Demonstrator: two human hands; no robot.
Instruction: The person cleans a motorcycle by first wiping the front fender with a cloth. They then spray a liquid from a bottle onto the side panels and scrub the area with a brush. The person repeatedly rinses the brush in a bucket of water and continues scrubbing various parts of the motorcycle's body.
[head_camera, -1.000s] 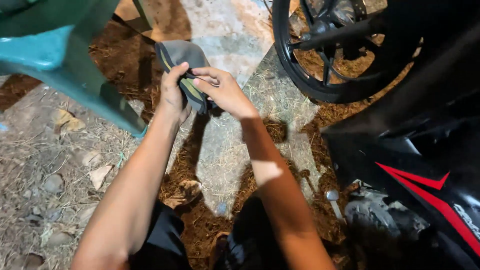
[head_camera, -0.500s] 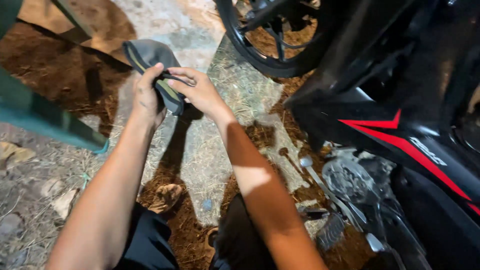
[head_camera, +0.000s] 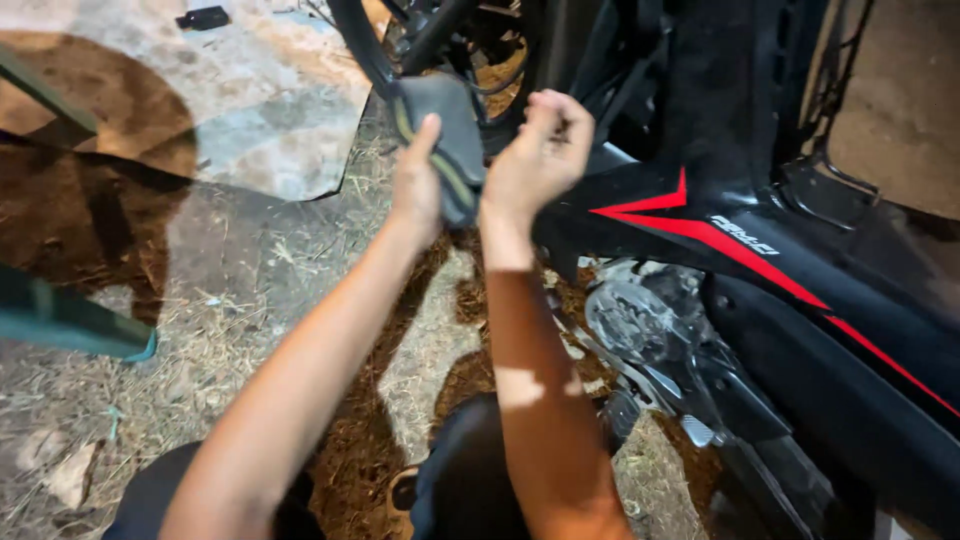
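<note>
Seen from the head camera, the left hand (head_camera: 418, 185) grips a folded dark grey pouch (head_camera: 445, 135) with a yellowish edge, thumb up along its side, holding it raised in front of the motorcycle (head_camera: 760, 250). The right hand (head_camera: 538, 150) is curled closed just beside the pouch, touching its right edge. Behind them stands the front wheel (head_camera: 365, 45); below lies patchy concrete ground (head_camera: 250, 120).

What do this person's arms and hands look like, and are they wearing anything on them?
Both forearms are bare, with no sleeves in view. The left hand and right hand wear no gloves, and no watch, ring or bracelet shows. Dark trousers cover the knees below.
</note>
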